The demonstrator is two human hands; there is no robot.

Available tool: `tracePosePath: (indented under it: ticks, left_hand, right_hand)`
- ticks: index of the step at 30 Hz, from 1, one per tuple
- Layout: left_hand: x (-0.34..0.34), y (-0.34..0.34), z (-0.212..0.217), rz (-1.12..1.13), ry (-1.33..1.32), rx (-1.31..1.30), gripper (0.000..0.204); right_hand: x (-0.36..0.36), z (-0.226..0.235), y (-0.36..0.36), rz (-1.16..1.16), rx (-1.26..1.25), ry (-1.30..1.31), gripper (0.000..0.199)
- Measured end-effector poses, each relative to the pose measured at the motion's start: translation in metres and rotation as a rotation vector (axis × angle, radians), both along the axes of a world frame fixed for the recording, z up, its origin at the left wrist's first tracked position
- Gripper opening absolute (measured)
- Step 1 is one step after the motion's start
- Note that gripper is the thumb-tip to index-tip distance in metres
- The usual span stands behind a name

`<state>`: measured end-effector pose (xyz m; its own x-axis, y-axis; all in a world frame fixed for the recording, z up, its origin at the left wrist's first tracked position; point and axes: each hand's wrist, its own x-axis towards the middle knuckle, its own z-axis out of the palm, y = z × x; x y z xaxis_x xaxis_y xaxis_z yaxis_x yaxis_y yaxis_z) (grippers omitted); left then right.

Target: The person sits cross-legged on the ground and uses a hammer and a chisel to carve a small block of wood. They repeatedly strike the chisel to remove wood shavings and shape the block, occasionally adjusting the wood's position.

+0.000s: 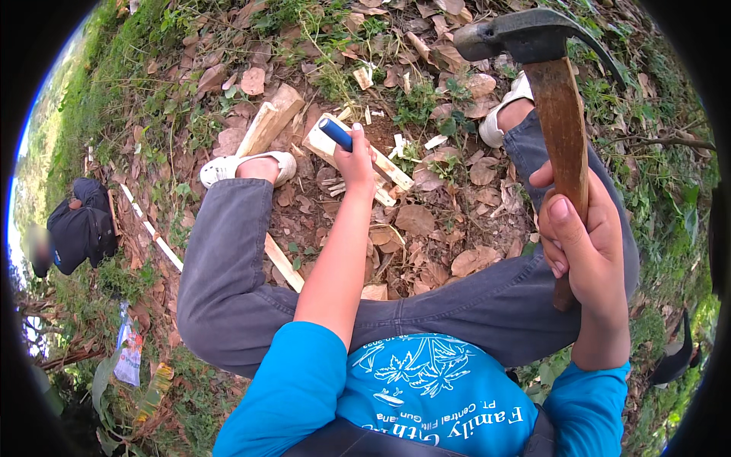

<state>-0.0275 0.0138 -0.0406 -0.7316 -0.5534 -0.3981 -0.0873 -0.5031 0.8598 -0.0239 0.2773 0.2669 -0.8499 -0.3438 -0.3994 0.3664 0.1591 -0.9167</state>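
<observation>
My left hand (356,164) is closed around a blue-handled chisel (336,133), whose blade I cannot see behind the hand. Under it lies a pale, squared wood block (320,142) on the ground between my feet. Raised on the right, a claw hammer (560,99) stands upright with its dark head at the top. My right hand (582,236) grips its brown wooden handle low down, well apart from the chisel. Pale wood chips (398,145) are scattered beside the block.
A second split wood piece (270,120) lies by my left shoe (250,167). Thin wood strips (283,263) lie near my left leg. Dry leaves and grass cover the ground. At far left a person in dark clothes (82,225) is bent low, near a plastic bag (129,358).
</observation>
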Motion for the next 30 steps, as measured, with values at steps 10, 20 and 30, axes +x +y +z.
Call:
tracePosePath:
  ticks: [10, 20, 30]
  left_hand:
    - [-0.020, 0.009, 0.019, -0.099, 0.160, -0.100, 0.031]
    - [-0.019, 0.015, 0.012, -0.129, 0.148, -0.122, 0.028]
    - [-0.016, 0.016, 0.013, -0.179, 0.129, -0.168, 0.028]
  right_hand:
    - [0.006, 0.000, 0.017, -0.016, -0.056, -0.038, 0.038]
    - [0.007, -0.002, 0.017, 0.012, -0.066, -0.058, 0.038]
    - [0.006, -0.003, 0.014, 0.026, -0.039, -0.054, 0.039]
